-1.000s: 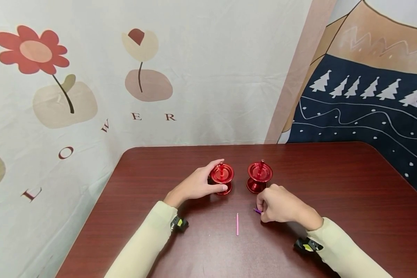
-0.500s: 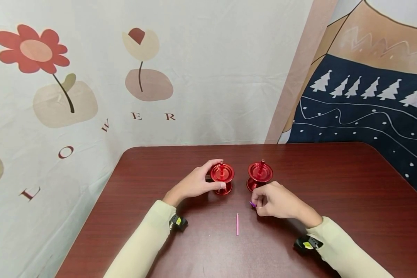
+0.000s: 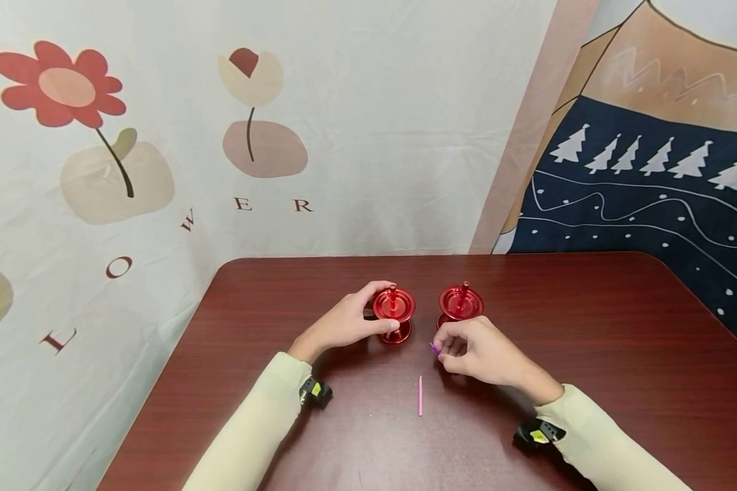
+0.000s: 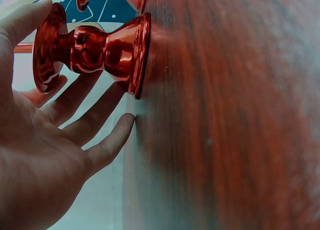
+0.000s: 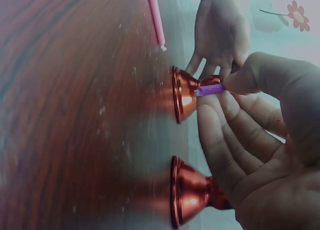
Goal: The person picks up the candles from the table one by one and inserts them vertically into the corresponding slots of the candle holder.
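One red holder (image 3: 399, 311) upright, left hand (image 3: 347, 323) curled round it; we see right hand (image 3: 482, 349) pinching a purple candle (image 5: 210, 90).

soft light (wrist views perhaps hazy)

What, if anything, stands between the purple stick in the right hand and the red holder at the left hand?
Nothing visible: the gap from the purple stick to the red holder looks open. The left hand has its thumb at the holder's near side.

The red holders (image 3: 395, 314) (image 3: 460, 305) look like glossy metal, the table (image 3: 589, 327) smooth wood, the pale hanging (image 3: 393, 123) creased cloth.
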### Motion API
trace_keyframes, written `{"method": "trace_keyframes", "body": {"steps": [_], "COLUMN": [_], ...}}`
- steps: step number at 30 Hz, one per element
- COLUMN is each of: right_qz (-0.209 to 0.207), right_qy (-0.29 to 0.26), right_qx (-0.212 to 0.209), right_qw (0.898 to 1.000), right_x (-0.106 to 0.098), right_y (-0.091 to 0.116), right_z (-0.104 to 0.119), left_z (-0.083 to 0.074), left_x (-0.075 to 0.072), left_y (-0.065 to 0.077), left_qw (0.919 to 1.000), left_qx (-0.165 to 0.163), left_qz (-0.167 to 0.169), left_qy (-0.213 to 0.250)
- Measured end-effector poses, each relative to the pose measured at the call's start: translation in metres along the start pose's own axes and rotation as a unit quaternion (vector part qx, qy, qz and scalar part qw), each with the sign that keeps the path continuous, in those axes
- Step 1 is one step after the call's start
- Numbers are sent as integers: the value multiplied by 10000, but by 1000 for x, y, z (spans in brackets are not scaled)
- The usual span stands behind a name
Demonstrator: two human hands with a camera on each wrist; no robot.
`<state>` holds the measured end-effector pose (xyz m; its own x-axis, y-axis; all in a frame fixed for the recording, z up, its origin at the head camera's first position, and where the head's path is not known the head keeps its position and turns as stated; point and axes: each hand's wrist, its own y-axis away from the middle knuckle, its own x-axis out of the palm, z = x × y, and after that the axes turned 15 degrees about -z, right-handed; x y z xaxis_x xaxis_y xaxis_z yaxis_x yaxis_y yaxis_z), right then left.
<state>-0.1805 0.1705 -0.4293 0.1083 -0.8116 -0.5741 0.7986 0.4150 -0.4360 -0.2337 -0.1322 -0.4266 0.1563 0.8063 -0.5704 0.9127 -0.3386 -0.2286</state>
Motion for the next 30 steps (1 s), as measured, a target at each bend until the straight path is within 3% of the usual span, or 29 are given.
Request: {"method": "trace_keyframes", "body": {"steps": [13,30], "right_qz": [-677,-1757], "right_qy": [-351,-732], "right_qx": [-152,-176], "right_qw": [9970,9816], "right_x": [5,19], "right_y": [-12,-43], "right_z": [20,29], "left_z": [-3,-1], "left_x": [0,0], "left_y": [1,1], "left_qw": [10000,9999], "left_qx": [-16,115], "left_qz": [-18,-28], "left_qy": [58,53]}}
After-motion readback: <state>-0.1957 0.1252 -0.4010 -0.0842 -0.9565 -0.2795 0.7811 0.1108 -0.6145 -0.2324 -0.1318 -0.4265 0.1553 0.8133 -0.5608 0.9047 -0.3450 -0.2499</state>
